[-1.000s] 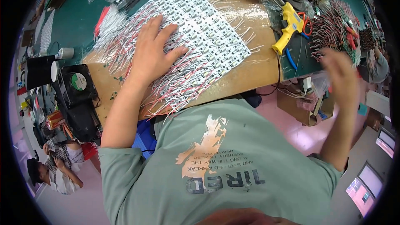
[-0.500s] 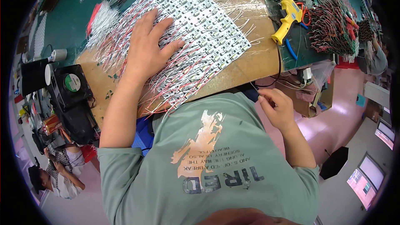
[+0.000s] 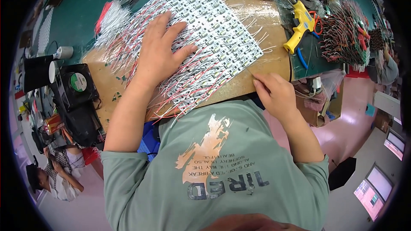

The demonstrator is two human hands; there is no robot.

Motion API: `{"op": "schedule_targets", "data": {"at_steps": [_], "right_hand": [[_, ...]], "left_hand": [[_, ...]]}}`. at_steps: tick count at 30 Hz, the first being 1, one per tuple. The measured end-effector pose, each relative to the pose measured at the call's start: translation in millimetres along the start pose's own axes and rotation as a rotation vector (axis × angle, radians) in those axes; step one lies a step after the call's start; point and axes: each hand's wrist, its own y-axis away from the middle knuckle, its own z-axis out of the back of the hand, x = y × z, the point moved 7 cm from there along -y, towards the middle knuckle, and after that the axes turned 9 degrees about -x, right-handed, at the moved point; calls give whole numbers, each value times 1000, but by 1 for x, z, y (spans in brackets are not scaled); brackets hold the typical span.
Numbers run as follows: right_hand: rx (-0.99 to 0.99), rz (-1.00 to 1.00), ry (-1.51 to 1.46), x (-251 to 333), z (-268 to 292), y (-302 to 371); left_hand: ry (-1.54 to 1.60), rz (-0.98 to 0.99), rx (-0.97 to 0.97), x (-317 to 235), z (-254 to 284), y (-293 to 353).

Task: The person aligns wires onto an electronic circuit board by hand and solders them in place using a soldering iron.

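A worker's left hand [image 3: 160, 55] lies flat, fingers spread, on a sheet of small white LED circuit boards [image 3: 209, 34] trailing red and white wires, while the right hand [image 3: 274, 94] rests loosely curled at the wooden work board's [image 3: 265, 13] near right edge, apparently pinching a stray wire, though the view is too small to be sure. The sheet's long axis runs from near left to far right, its near right corner just beside the right hand; a yellow glue gun [image 3: 299, 21] lies farther right.
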Motion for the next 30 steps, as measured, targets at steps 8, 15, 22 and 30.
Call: {"op": "schedule_targets", "data": {"at_steps": [8,15,22,30], "right_hand": [[-140,156,-74,19,-15,-13],[-35,469,-121,52,-21,-2],[-172,109,-84,12,8,-21],[-109,109,-15,17,-6,-34]], "left_hand": [[14,10,-43,0,-1,0],[45,45,-52,4,-2,0],[42,70,-52,4,3,1],[59,86,-41,6,1,0]]}}
